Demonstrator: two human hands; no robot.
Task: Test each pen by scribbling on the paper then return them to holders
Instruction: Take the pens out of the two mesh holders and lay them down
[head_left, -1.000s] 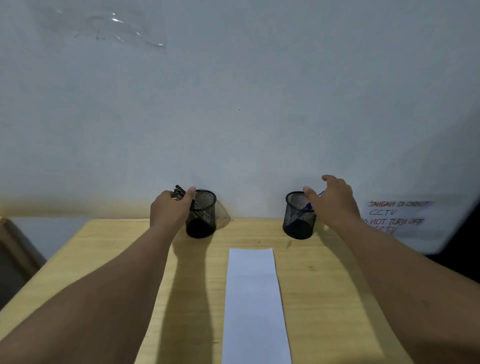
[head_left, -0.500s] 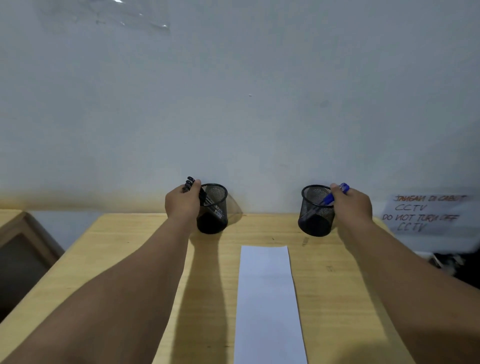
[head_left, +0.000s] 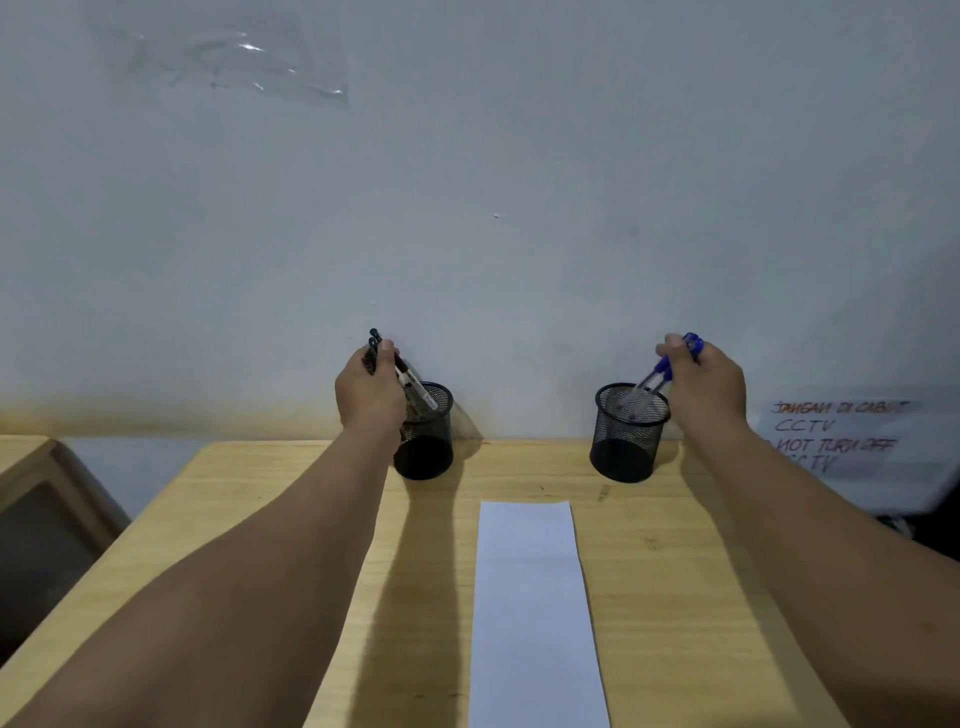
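Head view, left hand: my left hand (head_left: 368, 395) grips a bunch of black pens (head_left: 410, 382), now raised partway out of the left holder (head_left: 427, 434), tips inside the rim.
Head view, right hand: my right hand (head_left: 707, 387) grips 2 or more blue pens (head_left: 655, 375), likewise lifted higher than 0.5 s ago above the right holder (head_left: 628, 434).
Paper: the paper (head_left: 535, 613) lies between both holders, unmarked.
Task status: I judge extraction under way; scribbling not yet begun.

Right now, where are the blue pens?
The blue pens are at the right in the head view, gripped by the right hand, tips still inside the right mesh holder by the wall.
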